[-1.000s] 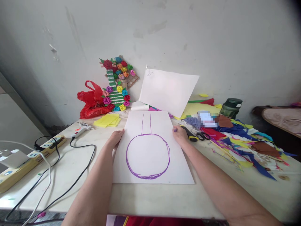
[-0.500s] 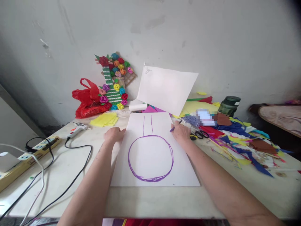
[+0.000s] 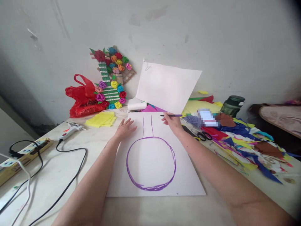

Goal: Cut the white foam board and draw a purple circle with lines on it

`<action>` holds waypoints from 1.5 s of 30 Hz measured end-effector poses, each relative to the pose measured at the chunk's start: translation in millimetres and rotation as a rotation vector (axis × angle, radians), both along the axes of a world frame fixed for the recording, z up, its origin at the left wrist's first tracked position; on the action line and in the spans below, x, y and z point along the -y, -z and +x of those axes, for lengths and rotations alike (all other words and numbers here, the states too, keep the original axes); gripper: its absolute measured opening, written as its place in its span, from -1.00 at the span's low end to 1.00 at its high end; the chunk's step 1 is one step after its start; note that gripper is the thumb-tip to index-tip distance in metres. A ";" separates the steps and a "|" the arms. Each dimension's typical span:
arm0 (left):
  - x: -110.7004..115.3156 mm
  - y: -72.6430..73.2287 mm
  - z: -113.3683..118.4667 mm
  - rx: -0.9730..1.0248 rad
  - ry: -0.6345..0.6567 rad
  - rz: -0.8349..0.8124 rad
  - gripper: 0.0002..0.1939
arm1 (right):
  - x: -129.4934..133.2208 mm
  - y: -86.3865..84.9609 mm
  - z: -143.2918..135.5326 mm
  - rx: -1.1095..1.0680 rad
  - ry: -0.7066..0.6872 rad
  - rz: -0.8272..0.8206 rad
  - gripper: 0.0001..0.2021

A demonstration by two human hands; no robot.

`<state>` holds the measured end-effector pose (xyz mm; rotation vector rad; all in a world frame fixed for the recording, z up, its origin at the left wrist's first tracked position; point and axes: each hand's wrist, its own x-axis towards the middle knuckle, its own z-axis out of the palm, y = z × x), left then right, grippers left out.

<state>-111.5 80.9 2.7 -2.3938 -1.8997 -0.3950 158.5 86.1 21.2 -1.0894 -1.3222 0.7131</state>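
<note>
A white sheet [image 3: 117, 175] lies on the table before me, with a large purple circle [image 3: 127, 163] drawn on it. Two upright purple lines [image 3: 151, 125] run from the circle's top toward the sheet's far edge. My left hand [image 3: 125, 128] rests with spread fingers on the sheet's upper left part, holding nothing. Between the fingers of my right hand [image 3: 172, 121] is a purple marker [image 3: 175, 115], held sideways with its dark tip pointing left. That hand is above the sheet's upper right corner; whether it touches the paper I cannot tell.
Another white sheet [image 3: 168, 86] leans at the back. Paper-flower crafts [image 3: 110, 84] and a red plastic bag [image 3: 82, 100] stand back left. A power strip [image 3: 25, 157] and a glue gun [image 3: 70, 131] lie left. Scissors [image 3: 204, 136], coloured scraps [image 3: 249, 147] and a green bottle [image 3: 232, 106] are right.
My left hand has moved right from the sheet's edge onto the paper, fingers now spread. My right hand has shifted up and left, the marker now lying level. The view has tilted slightly.
</note>
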 end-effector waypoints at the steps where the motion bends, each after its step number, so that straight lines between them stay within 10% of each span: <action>1: -1.4 0.2 3.3 -0.005 0.023 -0.009 -0.48 | -5.9 1.7 -3.1 0.005 0.008 -0.001 -0.62; 22: -11.4 14.5 26.6 -0.090 -0.029 -0.042 -0.44 | -60.9 45.3 -20.4 0.029 0.062 -0.088 -0.73; 45: -12.8 18.6 32.5 -0.113 -0.008 -0.005 -0.43 | -54.6 31.2 -31.0 0.429 0.149 -0.080 -0.76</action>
